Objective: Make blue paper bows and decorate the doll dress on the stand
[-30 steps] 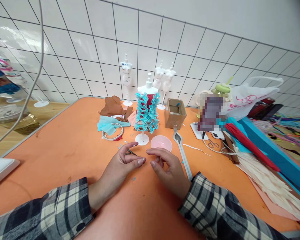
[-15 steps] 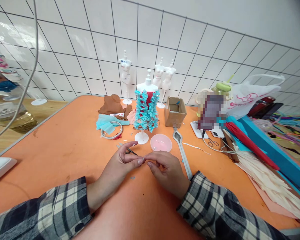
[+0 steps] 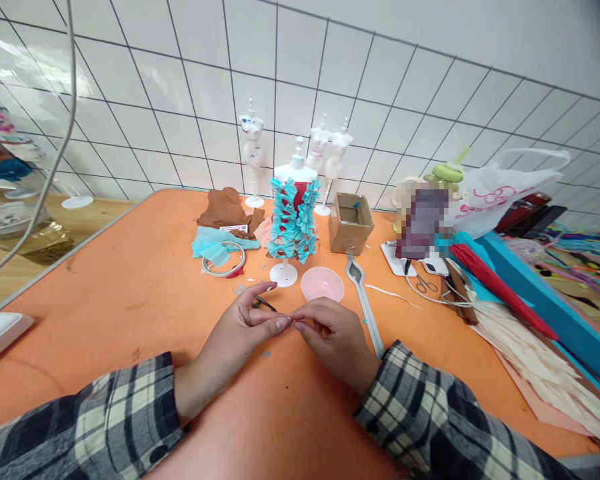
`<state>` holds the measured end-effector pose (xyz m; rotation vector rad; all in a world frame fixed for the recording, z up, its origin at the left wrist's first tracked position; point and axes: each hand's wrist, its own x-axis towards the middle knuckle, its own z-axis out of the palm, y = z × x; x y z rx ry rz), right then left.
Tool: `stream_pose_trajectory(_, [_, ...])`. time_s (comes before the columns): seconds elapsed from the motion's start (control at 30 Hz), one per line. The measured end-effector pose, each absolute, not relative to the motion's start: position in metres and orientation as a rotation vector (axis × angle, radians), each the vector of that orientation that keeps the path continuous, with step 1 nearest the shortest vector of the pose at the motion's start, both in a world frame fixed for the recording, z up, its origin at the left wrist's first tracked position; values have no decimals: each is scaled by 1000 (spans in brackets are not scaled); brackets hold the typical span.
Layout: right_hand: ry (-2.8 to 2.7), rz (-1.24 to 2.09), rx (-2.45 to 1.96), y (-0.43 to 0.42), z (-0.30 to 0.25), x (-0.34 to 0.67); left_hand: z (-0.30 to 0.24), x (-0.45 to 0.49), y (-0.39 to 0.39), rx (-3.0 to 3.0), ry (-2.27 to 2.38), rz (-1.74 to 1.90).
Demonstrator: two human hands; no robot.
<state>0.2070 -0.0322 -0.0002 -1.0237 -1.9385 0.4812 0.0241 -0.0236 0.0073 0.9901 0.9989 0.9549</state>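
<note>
My left hand (image 3: pixel 240 330) rests on the orange table (image 3: pixel 130 293), shut on thin dark tweezers (image 3: pixel 264 302) that point away to the right. My right hand (image 3: pixel 335 337) has its thumb and forefinger pinched together, touching the left fingertips. Whether something tiny sits between them I cannot tell. Just beyond the hands stands a small pink bowl (image 3: pixel 338 280). Behind it is a white mini mannequin (image 3: pixel 294 223) dressed in red with rows of teal bows.
A long metal tool (image 3: pixel 365 300) lies right of my right hand. Behind are a cardboard box (image 3: pixel 350 223), an embroidery hoop (image 3: pixel 224 260), teal (image 3: pixel 207 243) and brown fabric (image 3: pixel 227 210), and bare mannequins (image 3: pixel 330 153). Scissors (image 3: pixel 423 287), a plastic bag (image 3: pixel 500 193) and paper strips (image 3: pixel 530 360) crowd the right.
My right hand moved left and closed its fingertips against the left hand's fingertips. The left hand with the tweezers barely moved.
</note>
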Motion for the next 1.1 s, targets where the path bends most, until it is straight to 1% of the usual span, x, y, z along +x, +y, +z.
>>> stream_pose_trajectory(0.33, [-1939, 499, -1017, -33, -8, 206, 7, 26, -25, 960, 987, 930])
stream_pose_trajectory(0.53, [-1875, 625, -990, -31, -12, 206, 8, 26, -23, 1020, 1015, 924])
stream_pose_trajectory(0.83, [-1809, 774, -1005, -30, -8, 206, -3, 23, -20, 978, 930, 977])
stream_pose_trajectory(1.1, [-1835, 716, -972, -25, -6, 212, 0, 23, -20, 963, 908, 881])
